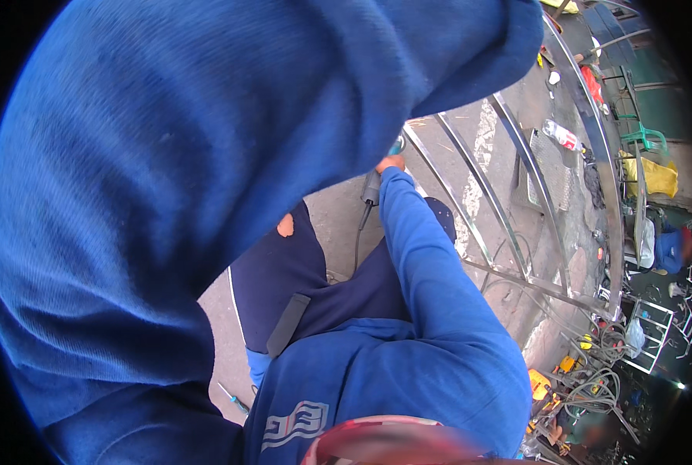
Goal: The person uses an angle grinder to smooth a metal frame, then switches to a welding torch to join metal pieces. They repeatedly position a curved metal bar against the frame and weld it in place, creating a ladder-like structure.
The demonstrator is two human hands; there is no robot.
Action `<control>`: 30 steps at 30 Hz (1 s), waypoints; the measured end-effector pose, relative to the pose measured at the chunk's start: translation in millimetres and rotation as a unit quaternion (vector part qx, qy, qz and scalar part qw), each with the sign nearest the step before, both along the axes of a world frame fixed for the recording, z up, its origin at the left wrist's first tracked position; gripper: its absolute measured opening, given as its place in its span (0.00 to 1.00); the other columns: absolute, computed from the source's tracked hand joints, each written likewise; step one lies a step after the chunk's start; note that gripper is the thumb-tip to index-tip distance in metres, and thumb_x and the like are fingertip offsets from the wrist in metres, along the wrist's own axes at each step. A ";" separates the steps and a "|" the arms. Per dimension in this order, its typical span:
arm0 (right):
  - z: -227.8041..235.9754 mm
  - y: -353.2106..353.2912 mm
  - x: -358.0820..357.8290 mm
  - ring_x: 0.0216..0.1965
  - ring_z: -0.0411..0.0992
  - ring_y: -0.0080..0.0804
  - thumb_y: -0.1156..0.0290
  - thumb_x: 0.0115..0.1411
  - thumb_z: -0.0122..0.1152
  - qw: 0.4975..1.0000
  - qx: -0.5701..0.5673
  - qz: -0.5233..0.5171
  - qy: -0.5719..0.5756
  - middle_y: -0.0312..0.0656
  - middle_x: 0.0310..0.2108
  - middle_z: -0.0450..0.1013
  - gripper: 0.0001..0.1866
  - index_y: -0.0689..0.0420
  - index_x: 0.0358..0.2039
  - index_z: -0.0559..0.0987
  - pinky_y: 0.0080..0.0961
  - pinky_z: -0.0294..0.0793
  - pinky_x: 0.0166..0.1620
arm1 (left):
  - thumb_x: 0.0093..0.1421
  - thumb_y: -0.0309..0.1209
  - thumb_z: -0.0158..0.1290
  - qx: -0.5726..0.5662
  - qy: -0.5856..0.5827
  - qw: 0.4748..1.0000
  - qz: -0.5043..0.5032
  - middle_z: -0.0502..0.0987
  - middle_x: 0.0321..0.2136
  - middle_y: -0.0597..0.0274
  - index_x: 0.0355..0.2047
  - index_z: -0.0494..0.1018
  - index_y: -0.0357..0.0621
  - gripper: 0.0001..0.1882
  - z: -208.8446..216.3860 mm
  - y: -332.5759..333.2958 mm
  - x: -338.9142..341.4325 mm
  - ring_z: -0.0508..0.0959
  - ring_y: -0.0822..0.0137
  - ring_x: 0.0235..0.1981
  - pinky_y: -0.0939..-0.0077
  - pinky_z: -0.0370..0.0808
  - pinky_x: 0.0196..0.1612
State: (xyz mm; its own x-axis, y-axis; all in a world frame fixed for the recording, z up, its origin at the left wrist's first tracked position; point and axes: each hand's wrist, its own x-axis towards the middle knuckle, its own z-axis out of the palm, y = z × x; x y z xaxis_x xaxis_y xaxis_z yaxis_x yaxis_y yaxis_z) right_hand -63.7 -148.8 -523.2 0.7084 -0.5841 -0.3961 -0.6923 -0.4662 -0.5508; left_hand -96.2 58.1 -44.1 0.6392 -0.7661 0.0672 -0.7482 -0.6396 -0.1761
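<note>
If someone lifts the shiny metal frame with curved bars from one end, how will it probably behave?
The metal frame probably stays stiff: its curved bars join long rails. It looks heavy and awkward for one person, since it spans much of the ground. The polished bars may be slippery to grip. The right hand holds a corded power tool at its near end.

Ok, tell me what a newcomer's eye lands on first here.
A raised blue sleeve fills the whole left and top of the view, hiding whatever is behind it. Just right of centre, the right hand holds a corded power tool against a shiny metal frame of curved bars lying on the concrete. At lower right sits a tangle of cables.
</note>
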 end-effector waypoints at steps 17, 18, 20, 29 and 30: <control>5.9 1.6 -9.1 0.46 0.80 0.47 0.63 0.34 0.80 0.997 0.028 -0.066 0.033 0.56 0.46 0.80 0.35 0.73 0.42 0.81 0.34 0.78 0.51 | 0.61 0.34 0.53 -0.010 -0.007 1.000 0.011 0.83 0.43 0.51 0.45 0.82 0.41 0.16 -7.5 5.9 -7.5 0.83 0.54 0.44 0.57 0.80 0.46; 1.5 2.8 -7.3 0.46 0.80 0.47 0.63 0.34 0.80 0.998 0.006 -0.058 0.039 0.57 0.46 0.79 0.35 0.73 0.42 0.81 0.34 0.78 0.51 | 0.61 0.34 0.53 -0.008 -0.009 1.000 0.014 0.83 0.42 0.51 0.45 0.82 0.41 0.16 -7.0 6.5 -6.0 0.83 0.54 0.44 0.57 0.80 0.46; -7.6 3.0 -2.4 0.46 0.80 0.47 0.63 0.34 0.80 0.998 -0.005 -0.039 0.045 0.57 0.46 0.79 0.36 0.73 0.42 0.81 0.34 0.78 0.51 | 0.61 0.34 0.53 -0.009 -0.008 1.000 0.017 0.83 0.42 0.51 0.45 0.82 0.40 0.16 -6.7 6.7 -3.3 0.84 0.54 0.44 0.57 0.80 0.46; -11.2 -7.0 -3.9 0.47 0.80 0.47 0.62 0.33 0.81 0.999 0.000 -0.008 0.043 0.57 0.47 0.79 0.38 0.73 0.44 0.81 0.35 0.78 0.51 | 0.61 0.34 0.51 -0.006 -0.007 1.000 0.024 0.83 0.40 0.49 0.44 0.82 0.38 0.17 -7.7 7.2 -9.4 0.84 0.53 0.42 0.58 0.80 0.45; -7.8 -7.8 -6.0 0.47 0.80 0.47 0.62 0.33 0.81 0.999 0.017 -0.023 0.031 0.57 0.47 0.79 0.38 0.73 0.44 0.80 0.35 0.78 0.51 | 0.61 0.34 0.51 -0.005 -0.008 1.000 0.024 0.83 0.40 0.49 0.44 0.82 0.38 0.17 -6.7 8.2 -9.3 0.84 0.53 0.42 0.58 0.80 0.45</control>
